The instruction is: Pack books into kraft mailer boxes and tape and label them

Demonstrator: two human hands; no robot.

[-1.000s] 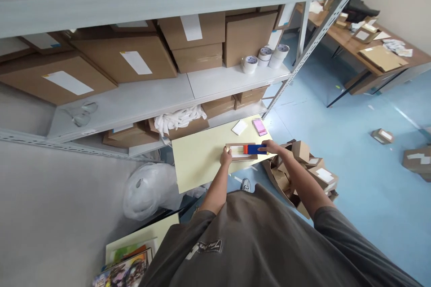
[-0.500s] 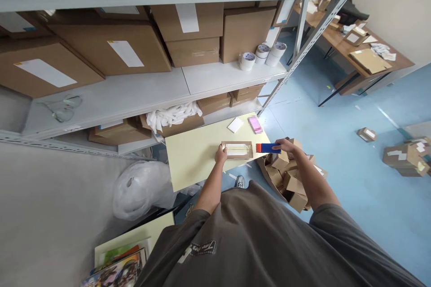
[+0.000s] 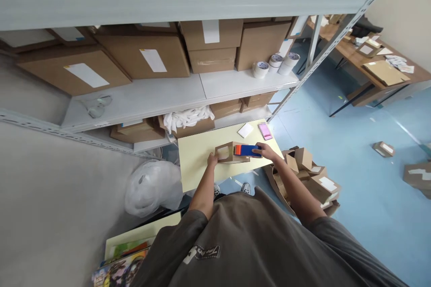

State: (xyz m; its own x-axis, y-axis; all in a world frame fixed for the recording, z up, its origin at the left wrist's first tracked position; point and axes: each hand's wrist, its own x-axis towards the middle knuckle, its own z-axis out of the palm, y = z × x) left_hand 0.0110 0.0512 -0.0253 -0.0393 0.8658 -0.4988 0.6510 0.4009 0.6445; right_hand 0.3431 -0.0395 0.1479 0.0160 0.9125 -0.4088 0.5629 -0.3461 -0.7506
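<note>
A small cardboard box (image 3: 222,153) rests on the pale yellow tabletop (image 3: 195,168), turned so that a pale label shows on its left part. My left hand (image 3: 212,159) grips the box at its left end, fingers partly hidden behind it. In my right hand (image 3: 265,150) is a blue tape dispenser (image 3: 249,150) with an orange front end, held by its rear. The dispenser lies over the right part of the box and hides some of it; whether they touch I cannot tell. Behind them lie a white pad (image 3: 245,130) and a pink blurred item (image 3: 265,131).
Grey metal shelving (image 3: 175,88) with large cartons and tape rolls (image 3: 261,70) stands beyond the table. Right of the table, a big open carton (image 3: 279,186) holds several small boxes. A plastic bag (image 3: 151,190) sits on the left.
My right hand has brought the tape dispenser leftward from beside the box to over it. The box has turned under my left hand. The camera view has shifted slightly.
</note>
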